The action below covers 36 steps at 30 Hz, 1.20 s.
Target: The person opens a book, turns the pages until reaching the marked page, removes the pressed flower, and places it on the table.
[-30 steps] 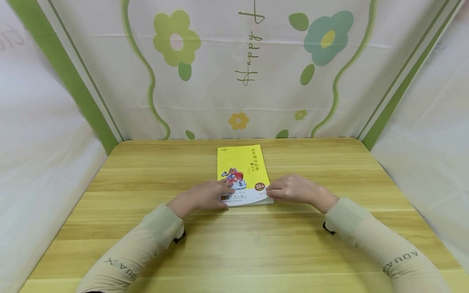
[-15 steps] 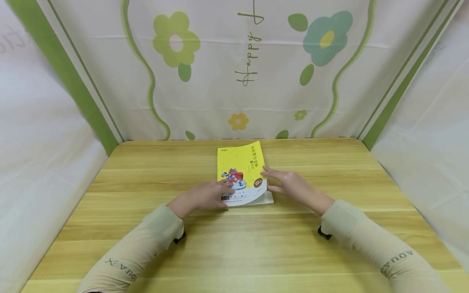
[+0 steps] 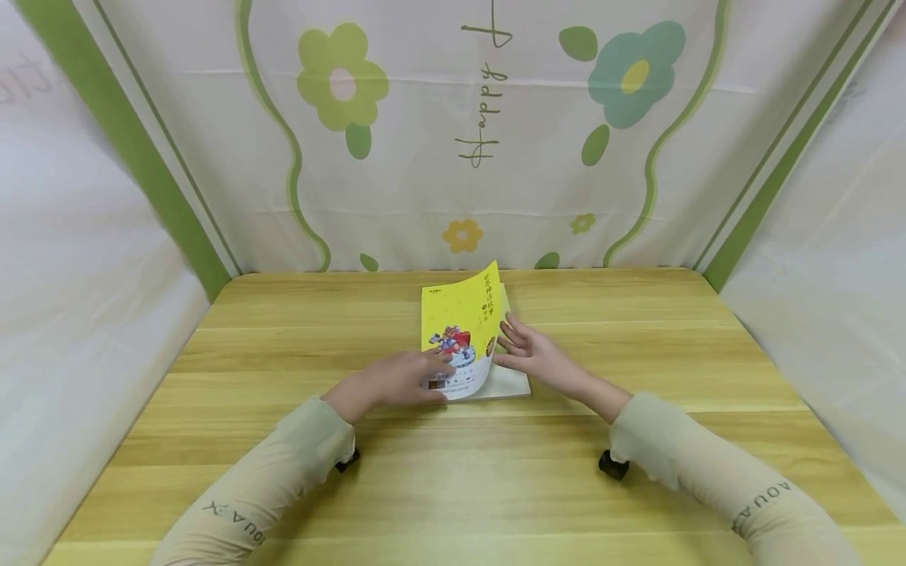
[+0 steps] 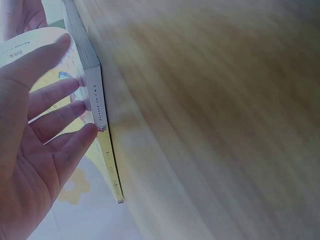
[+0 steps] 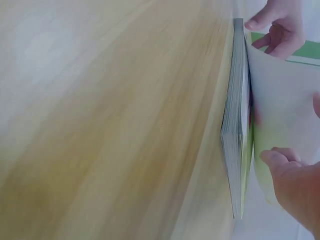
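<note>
A yellow paperback book (image 3: 453, 306) with a cartoon figure lies near the table's far edge, its front cover curving up along the right side. My left hand (image 3: 396, 380) rests on the cover's lower left with extended fingers. In the left wrist view, those fingertips reach the edge beside the spine (image 4: 96, 95). My right hand (image 3: 545, 362) is at the raised edge, fingers spread and loosely bent against the cover. The right wrist view shows the cover's pale inner side (image 5: 287, 95) standing away from the page block (image 5: 233, 112).
The book lies on a wood-grain table (image 3: 453, 479). Behind the table hangs a white curtain (image 3: 410, 181) printed with flowers, and pale fabric (image 3: 92, 291) encloses both sides. Black wrist devices (image 3: 613, 465) show under the sleeves.
The right hand has moved from the lower right corner up and left, raising the cover's right edge and uncovering the pages beneath. The left hand has stayed in place.
</note>
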Motion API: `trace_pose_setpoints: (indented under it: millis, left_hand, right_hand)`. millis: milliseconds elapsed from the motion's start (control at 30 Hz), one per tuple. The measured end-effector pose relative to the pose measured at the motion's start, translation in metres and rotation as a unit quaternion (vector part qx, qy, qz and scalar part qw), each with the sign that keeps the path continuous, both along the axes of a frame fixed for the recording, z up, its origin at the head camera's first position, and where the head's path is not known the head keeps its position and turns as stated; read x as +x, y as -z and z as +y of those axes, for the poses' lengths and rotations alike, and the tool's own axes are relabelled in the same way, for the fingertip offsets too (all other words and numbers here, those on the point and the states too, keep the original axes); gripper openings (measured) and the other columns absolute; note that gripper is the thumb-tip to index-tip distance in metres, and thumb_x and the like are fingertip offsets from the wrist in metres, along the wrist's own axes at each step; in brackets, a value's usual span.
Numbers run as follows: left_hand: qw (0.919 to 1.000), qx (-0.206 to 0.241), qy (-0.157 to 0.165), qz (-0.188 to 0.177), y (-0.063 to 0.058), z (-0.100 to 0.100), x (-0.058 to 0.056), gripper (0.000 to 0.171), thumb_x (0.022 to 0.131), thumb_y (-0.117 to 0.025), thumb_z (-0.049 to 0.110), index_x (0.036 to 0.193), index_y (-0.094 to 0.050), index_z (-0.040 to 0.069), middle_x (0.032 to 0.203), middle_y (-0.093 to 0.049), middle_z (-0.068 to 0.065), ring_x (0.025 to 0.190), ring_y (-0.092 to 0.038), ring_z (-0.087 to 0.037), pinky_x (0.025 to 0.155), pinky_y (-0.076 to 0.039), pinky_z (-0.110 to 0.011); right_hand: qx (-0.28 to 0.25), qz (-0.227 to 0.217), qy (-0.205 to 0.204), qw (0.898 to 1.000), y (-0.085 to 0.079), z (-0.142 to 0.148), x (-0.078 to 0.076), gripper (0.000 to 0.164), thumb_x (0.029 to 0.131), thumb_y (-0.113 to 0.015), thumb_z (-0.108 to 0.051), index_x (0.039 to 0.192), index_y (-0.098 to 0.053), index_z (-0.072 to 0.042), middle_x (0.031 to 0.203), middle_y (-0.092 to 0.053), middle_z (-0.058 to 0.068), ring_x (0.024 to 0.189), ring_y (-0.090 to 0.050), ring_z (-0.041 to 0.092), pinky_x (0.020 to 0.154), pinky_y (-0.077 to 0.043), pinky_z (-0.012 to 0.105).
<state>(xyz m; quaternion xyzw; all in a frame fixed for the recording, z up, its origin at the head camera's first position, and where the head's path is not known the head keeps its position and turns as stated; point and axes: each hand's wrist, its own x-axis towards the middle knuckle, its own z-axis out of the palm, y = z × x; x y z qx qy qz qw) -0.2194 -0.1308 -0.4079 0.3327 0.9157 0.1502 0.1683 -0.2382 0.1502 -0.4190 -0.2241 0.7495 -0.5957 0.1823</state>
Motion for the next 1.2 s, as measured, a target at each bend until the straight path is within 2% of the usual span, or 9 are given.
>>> trace_pose_setpoints:
  millis: [167,333,567,733,833,933,1067,1167,1200]
  left_hand:
    - [0.9999,0.013,-0.008,-0.003,0.003,0.0,0.004,0.051,0.099,-0.069,0.043,0.14,-0.066,0.012,0.154,-0.05,-0.006,0.145,-0.042,-0.026,0.115,-0.037,-0.045]
    - [0.9989,0.045,-0.012,-0.01,0.006,-0.001,0.007,0.045,0.1,-0.069,0.037,0.137,-0.068,0.01,0.151,-0.054,-0.009,0.141,-0.048,-0.028,0.112,-0.041,-0.045]
    - [0.9909,0.113,-0.06,-0.043,-0.003,-0.008,0.006,0.042,0.103,-0.065,0.029,0.14,-0.065,0.009,0.149,-0.056,-0.008,0.14,-0.048,-0.031,0.112,-0.04,-0.05]
    - [0.9833,0.15,-0.1,0.022,-0.015,-0.018,0.001,0.042,0.103,-0.064,0.025,0.141,-0.063,0.007,0.144,-0.06,-0.011,0.135,-0.053,-0.033,0.11,-0.042,-0.053]
    - [0.9743,0.174,-0.121,0.074,-0.024,-0.025,-0.001,0.04,0.103,-0.064,0.022,0.14,-0.063,0.005,0.142,-0.061,-0.014,0.117,-0.064,-0.033,0.104,-0.047,-0.053]
    - [0.9593,0.203,-0.141,0.136,-0.033,-0.029,-0.003,0.037,0.103,-0.064,0.019,0.138,-0.065,0.004,0.14,-0.062,-0.015,0.102,-0.066,-0.029,0.1,-0.05,-0.052]
    - [0.9338,0.245,-0.161,0.205,-0.043,-0.03,-0.007,0.035,0.103,-0.063,0.013,0.136,-0.065,0.002,0.135,-0.065,-0.018,0.057,-0.058,-0.024,0.069,-0.057,-0.045]
    - [0.9213,0.265,-0.154,0.239,-0.049,-0.028,-0.01,0.035,0.102,-0.063,0.008,0.137,-0.064,0.001,0.135,-0.064,-0.019,0.059,-0.061,-0.026,0.067,-0.056,-0.042]
    - [0.9188,0.267,-0.15,0.249,-0.051,-0.026,-0.011,0.035,0.102,-0.063,0.008,0.137,-0.064,0.001,0.136,-0.064,-0.019,0.074,-0.068,-0.028,0.076,-0.057,-0.042]
  right_hand:
    - [-0.005,-0.001,-0.042,0.999,0.004,-0.007,0.004,0.08,0.103,-0.063,-0.01,0.162,-0.01,0.003,0.163,-0.019,0.027,0.145,-0.034,0.043,0.108,-0.042,0.037]
    - [-0.008,0.002,-0.056,0.998,0.005,-0.011,0.009,0.077,0.105,-0.06,-0.008,0.163,-0.01,0.0,0.162,-0.021,0.029,0.144,-0.036,0.044,0.106,-0.044,0.038]
    - [-0.017,0.037,-0.083,0.996,0.003,-0.023,0.01,0.076,0.105,-0.057,-0.004,0.165,-0.009,-0.005,0.164,-0.02,0.025,0.143,-0.038,0.042,0.105,-0.046,0.035]
    - [-0.025,0.051,-0.098,0.994,0.002,-0.031,0.01,0.075,0.105,-0.056,-0.002,0.165,-0.011,-0.007,0.164,-0.02,0.025,0.144,-0.037,0.042,0.107,-0.044,0.036]
    - [-0.007,0.065,-0.091,0.994,0.001,-0.034,0.011,0.075,0.104,-0.059,-0.003,0.165,-0.016,-0.008,0.166,-0.022,0.021,0.144,-0.039,0.039,0.107,-0.044,0.036]
    - [0.031,0.093,-0.088,0.991,0.0,-0.038,0.012,0.074,0.103,-0.062,-0.007,0.165,-0.021,-0.011,0.166,-0.025,0.016,0.143,-0.043,0.035,0.108,-0.043,0.036]
    - [0.096,0.158,-0.091,0.979,-0.002,-0.045,0.014,0.073,0.103,-0.064,-0.014,0.164,-0.024,-0.011,0.166,-0.027,0.014,0.139,-0.049,0.035,0.111,-0.042,0.04]
    - [0.128,0.204,-0.089,0.966,-0.003,-0.049,0.015,0.071,0.103,-0.065,-0.017,0.163,-0.027,-0.009,0.165,-0.028,0.014,0.133,-0.054,0.036,0.109,-0.044,0.045]
    - [0.136,0.217,-0.087,0.963,-0.004,-0.051,0.016,0.071,0.103,-0.065,-0.018,0.163,-0.029,-0.009,0.165,-0.028,0.014,0.131,-0.057,0.036,0.108,-0.045,0.047]
